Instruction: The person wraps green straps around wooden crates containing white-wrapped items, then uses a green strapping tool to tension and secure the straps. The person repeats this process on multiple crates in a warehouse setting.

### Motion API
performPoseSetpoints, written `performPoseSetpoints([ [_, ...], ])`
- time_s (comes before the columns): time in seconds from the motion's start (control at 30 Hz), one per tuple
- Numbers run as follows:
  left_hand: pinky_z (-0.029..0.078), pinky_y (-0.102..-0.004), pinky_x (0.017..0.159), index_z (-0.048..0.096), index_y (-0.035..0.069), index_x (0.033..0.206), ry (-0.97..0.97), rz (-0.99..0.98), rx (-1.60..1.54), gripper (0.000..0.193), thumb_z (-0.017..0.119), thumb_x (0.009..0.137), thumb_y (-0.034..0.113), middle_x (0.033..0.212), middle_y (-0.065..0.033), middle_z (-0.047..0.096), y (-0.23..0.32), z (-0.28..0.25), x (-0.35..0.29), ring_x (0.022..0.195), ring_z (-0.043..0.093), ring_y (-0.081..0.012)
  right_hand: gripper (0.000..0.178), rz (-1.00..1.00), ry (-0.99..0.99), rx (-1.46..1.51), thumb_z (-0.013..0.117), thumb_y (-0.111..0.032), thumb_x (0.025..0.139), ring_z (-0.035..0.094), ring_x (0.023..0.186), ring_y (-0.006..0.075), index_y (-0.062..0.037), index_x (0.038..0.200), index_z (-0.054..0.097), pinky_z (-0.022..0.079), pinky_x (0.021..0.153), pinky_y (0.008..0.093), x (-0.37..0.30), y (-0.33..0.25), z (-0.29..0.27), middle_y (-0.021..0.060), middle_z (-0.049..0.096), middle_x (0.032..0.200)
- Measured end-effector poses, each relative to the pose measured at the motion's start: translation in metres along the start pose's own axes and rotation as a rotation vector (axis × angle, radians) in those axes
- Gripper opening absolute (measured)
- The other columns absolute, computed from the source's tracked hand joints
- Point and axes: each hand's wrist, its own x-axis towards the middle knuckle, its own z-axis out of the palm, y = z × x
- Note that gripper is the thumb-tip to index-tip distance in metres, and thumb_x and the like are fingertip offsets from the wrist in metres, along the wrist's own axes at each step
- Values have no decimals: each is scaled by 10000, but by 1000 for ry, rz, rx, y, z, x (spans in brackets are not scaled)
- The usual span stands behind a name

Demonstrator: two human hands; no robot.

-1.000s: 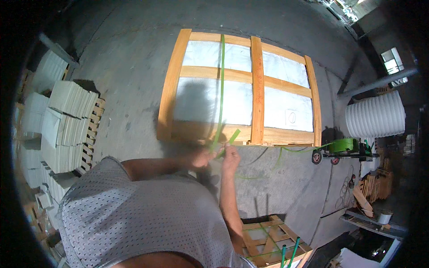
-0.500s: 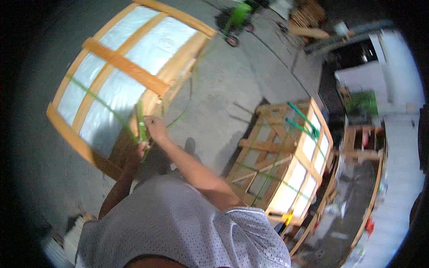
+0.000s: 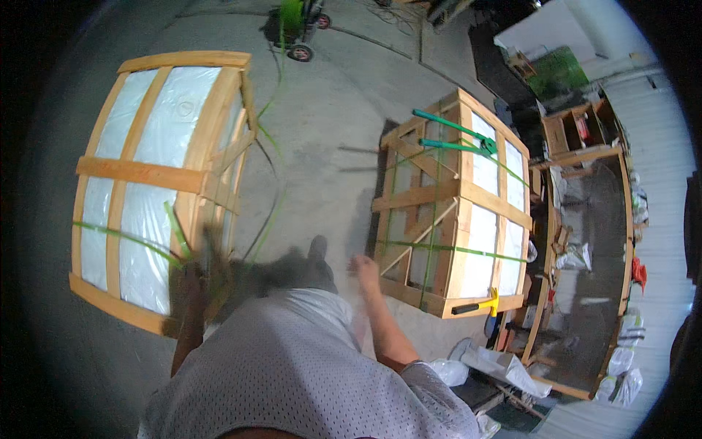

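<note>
A wooden crate (image 3: 139, 170) with white film-wrapped contents stands at my left. A green strap (image 3: 124, 233) crosses its top, and a loose strap end (image 3: 176, 227) sticks up from the near right edge. My left hand (image 3: 191, 278), in shadow there, is closed on the strap; its fingers are partly hidden. My right hand (image 3: 363, 268) hangs over the floor between two crates, apart from both, with no object visible in it. Its fingers are too blurred to tell how far they are closed. More loose green strap (image 3: 274, 208) trails beside the left crate.
On a second strapped crate (image 3: 486, 192) at the right lie a green long-handled tool (image 3: 475, 143) and a yellow hammer (image 3: 482, 304) with a black grip. Wooden shelving (image 3: 578, 139) stands beyond. A wheeled strap cart (image 3: 296, 33) is at the far side.
My right hand has let go of the strap and swung right, away from the left crate. My left hand stays at the strap. The view has turned toward the right crate.
</note>
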Motion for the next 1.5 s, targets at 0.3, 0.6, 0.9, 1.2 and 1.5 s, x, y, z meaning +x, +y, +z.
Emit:
performPoseSetpoints([
  [0.3, 380, -264, 484, 543, 95, 949, 279, -437, -650, 196, 464, 998, 268, 756, -38, 570, 82, 39, 0, 617, 520, -127, 368, -134, 741, -281, 476, -286, 922, 644, 734, 320, 38, 910, 651, 495, 704, 438, 33, 24, -305, 203, 661, 793],
  [0.6, 324, -224, 378, 533, 117, 911, 490, -485, -681, 222, 519, 974, 329, 687, -14, 569, 77, 47, 1, 518, 486, -102, 414, -27, 945, -561, 474, -245, 903, 603, 889, 416, 132, 1019, 601, 474, 821, 460, 27, 72, -452, 290, 643, 968],
  [0.9, 323, -236, 370, 544, 86, 955, 643, -508, -651, 213, 488, 985, 290, 674, -25, 581, 84, 56, 14, 484, 488, -111, 321, -375, 702, -246, 562, -291, 900, 511, 629, 142, 27, 883, 603, 449, 590, 300, 158, -62, -353, 44, 558, 702],
  [1.2, 308, -234, 372, 554, 87, 915, 574, -492, -662, 218, 509, 972, 292, 656, -21, 560, 97, 61, 37, 498, 474, -102, 213, -694, 230, -452, 554, -225, 957, 511, 609, 88, -30, 891, 607, 437, 562, 240, 262, -191, -170, 20, 578, 715],
  [1.5, 326, -255, 423, 567, 102, 848, 600, -455, -621, 277, 581, 919, 369, 629, -12, 539, 98, 62, 74, 487, 455, -111, 186, -498, -152, -253, 566, -185, 944, 571, 648, 123, -14, 894, 618, 473, 611, 277, 253, -205, -37, 46, 618, 742],
])
